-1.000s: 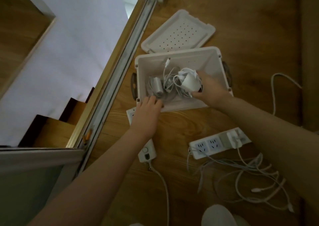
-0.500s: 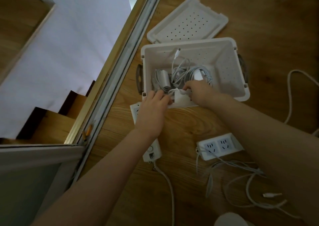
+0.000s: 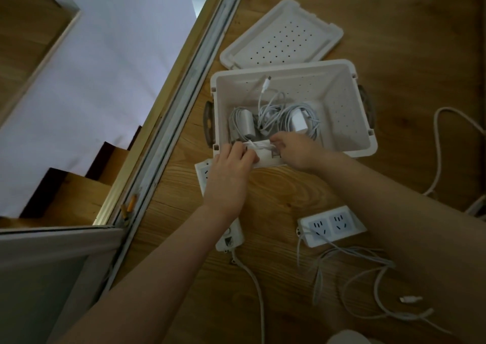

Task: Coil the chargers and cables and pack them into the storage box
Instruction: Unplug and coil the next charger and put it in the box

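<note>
A white perforated storage box [image 3: 342, 112] stands open on the wooden floor. Inside lie a grey-white charger [image 3: 246, 126], a tangle of white cable [image 3: 271, 109] and a white charger wrapped in its cable [image 3: 299, 122]. At the box's near rim my left hand [image 3: 228, 170] and my right hand [image 3: 294, 150] each pinch an end of a short bundle of white cable [image 3: 259, 145] held between them. Whether that bundle rests on the rim cannot be told.
The box's perforated lid [image 3: 281, 36] lies behind it. A white power strip [image 3: 330, 225] with loose cables [image 3: 368, 272] sits at the right. Another strip [image 3: 231, 236] runs under my left arm. A sliding-door track [image 3: 181, 93] and stairs border the left.
My right hand left the wrapped charger in the box and came to the near rim. Both hands now pinch a cable bundle there. The view has shifted slightly.
</note>
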A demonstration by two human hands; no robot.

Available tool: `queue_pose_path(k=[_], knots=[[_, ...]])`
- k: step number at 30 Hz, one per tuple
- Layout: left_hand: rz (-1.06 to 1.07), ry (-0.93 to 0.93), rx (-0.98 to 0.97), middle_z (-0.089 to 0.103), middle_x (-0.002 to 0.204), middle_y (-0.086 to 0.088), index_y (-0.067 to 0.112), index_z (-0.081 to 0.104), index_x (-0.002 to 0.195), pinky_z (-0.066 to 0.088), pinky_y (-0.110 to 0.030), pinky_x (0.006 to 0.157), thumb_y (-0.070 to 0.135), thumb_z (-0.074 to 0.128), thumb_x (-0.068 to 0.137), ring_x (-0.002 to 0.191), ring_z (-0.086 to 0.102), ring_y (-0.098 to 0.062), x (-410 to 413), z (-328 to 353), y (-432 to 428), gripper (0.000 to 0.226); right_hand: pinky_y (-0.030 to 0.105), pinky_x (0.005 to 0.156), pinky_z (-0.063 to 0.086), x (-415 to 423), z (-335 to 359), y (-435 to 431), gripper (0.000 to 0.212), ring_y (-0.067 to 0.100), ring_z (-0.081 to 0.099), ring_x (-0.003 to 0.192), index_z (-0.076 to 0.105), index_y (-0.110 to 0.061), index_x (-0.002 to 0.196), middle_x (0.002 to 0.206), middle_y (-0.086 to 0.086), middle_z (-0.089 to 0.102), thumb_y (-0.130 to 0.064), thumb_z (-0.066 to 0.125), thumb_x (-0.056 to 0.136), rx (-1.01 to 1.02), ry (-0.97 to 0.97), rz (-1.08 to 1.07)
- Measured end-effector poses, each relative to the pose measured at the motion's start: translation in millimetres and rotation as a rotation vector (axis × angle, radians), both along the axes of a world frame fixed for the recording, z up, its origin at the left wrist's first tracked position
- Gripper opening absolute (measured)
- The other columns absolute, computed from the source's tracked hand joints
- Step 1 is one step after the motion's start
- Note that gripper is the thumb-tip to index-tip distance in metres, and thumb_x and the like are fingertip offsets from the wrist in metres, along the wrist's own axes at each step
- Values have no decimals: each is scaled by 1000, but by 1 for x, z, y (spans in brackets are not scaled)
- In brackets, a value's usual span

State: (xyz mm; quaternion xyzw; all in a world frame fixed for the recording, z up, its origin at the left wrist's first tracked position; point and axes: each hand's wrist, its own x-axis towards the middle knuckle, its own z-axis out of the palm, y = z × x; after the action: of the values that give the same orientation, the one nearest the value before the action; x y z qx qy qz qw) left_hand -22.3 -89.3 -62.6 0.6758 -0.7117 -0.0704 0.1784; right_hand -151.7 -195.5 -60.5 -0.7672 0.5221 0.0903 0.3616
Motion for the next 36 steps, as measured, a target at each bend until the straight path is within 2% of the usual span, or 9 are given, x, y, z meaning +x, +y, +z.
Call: queue_pose_path(k=[3, 6, 9, 12, 16, 19, 24, 30, 36], knots=[[6, -4, 9, 60, 90, -11, 7, 66, 92, 48, -38, 68, -2, 68, 75, 85, 56, -29, 2, 0, 0, 20, 41, 91, 46, -1, 6, 13, 32, 27, 56, 107, 46, -13, 130, 122, 12, 59, -15, 35, 100, -117, 7, 65], [10, -32, 38, 59, 92, -11, 8, 64, 93, 47, -39, 71, -2, 66, 76, 87, 55, -29, 0, 2, 0, 20, 42, 88, 49, -14, 19, 37, 32, 23, 59, 104, 45, -16, 131, 119, 8, 62, -18, 35, 101, -170, -161, 28], [75, -87, 80, 58, 96, -12, 8, 61, 96, 45, -42, 75, 1, 63, 76, 91, 54, -31, -9, 6, 3, 22, 27, 94, 46, -36, 38, 65, 30, 11, 57, 111, 50, -19, 128, 122, -2, 62, -18, 40, 99, -196, -327, -47], [148, -75, 71, 57, 103, -12, 9, 55, 108, 44, -43, 81, 5, 58, 77, 93, 55, -32, -27, 9, 12, 31, 12, 84, 39, -70, 51, 85, 28, 8, 58, 104, 55, -15, 122, 114, -5, 64, -9, 45, 96, -274, -349, -148], [42, 31, 117, 54, 107, -7, 13, 51, 115, 39, -40, 86, 20, 42, 81, 99, 53, -26, -64, 12, 27, 35, 25, 88, 44, -124, 57, 93, 29, 11, 54, 108, 52, -18, 121, 117, -4, 58, -8, 46, 94, -325, -122, -217], [-104, 114, 313, 49, 117, 3, 21, 50, 121, 28, -31, 93, 25, 47, 91, 111, 44, -16, -95, 10, 29, 31, 26, 86, 39, -149, 51, 95, 29, 17, 47, 113, 45, -17, 122, 126, 1, 48, -17, 49, 93, -232, 259, 61], [-284, -68, 623, 42, 135, -4, 18, 37, 134, 29, -38, 101, 40, 61, 84, 125, 37, -22, -138, -14, 23, 60, 32, 99, 31, -135, 34, 92, 32, 24, 44, 117, 45, -10, 123, 125, 8, 49, -16, 49, 92, -288, 683, 527], [-220, 12, 691, 42, 136, -5, 17, 35, 139, 36, -38, 101, 36, 70, 78, 127, 38, -23, -157, -34, 27, 72, 29, 83, 40, -123, 3, 89, 23, 23, 49, 105, 53, -8, 114, 116, 10, 55, -10, 42, 94, -336, 863, 753], [-130, 37, 642, 43, 137, -3, 18, 38, 134, 31, -37, 102, 42, 66, 81, 128, 36, -21, -163, -37, 28, 65, 31, 74, 40, -125, 1, 83, 21, 25, 54, 102, 57, -11, 112, 111, 7, 60, -10, 45, 94, -324, 776, 810]])
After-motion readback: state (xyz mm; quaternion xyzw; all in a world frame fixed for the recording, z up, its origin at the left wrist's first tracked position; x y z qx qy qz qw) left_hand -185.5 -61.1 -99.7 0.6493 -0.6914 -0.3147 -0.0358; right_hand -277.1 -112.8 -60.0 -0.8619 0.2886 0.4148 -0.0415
